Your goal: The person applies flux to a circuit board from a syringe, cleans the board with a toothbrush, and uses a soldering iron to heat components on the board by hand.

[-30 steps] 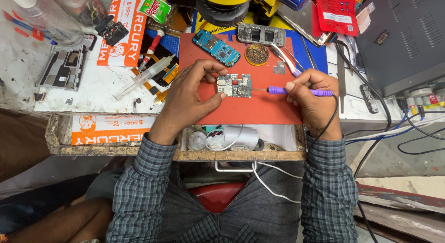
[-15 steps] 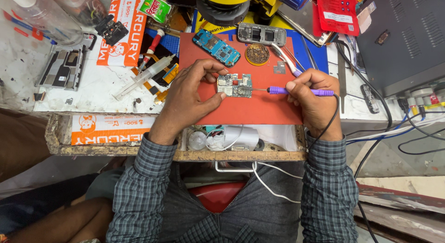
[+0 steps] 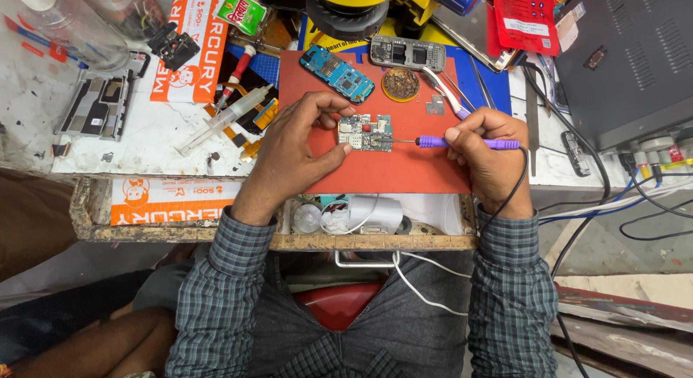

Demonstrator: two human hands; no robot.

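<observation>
Nothing has moved since 0.5 s ago: both hands, board & iron sit as before.

Left hand [image 3: 292, 151] grips the small circuit board [image 3: 366, 132] by its left edge, thumb below & fingers [image 3: 333, 104] curled over the top, pinning it flat on the red mat [image 3: 390, 169]. Board lies just right of those fingers, mid-mat, between the two hands. Right hand [image 3: 487, 158] is clenched round a purple soldering iron [image 3: 465, 142], held level, tip pointing left & touching the board's right edge. Its cord [image 3: 516, 187] loops down over the wrist.

Counts: 1 board in hand; 2 more phone parts at the mat's top – 1 blue board [image 3: 337, 73], 1 grey phone frame [image 3: 408, 53]. 1 round brass tip cleaner [image 3: 401, 83] just right of the blue board. 1 syringe [image 3: 227, 118] on the table [image 3: 144, 143] left of the mat, near the left hand. 1 tweezers [image 3: 445, 91] above the right hand. 1 white roll [image 3: 372, 213] in the tray under the table edge.
</observation>
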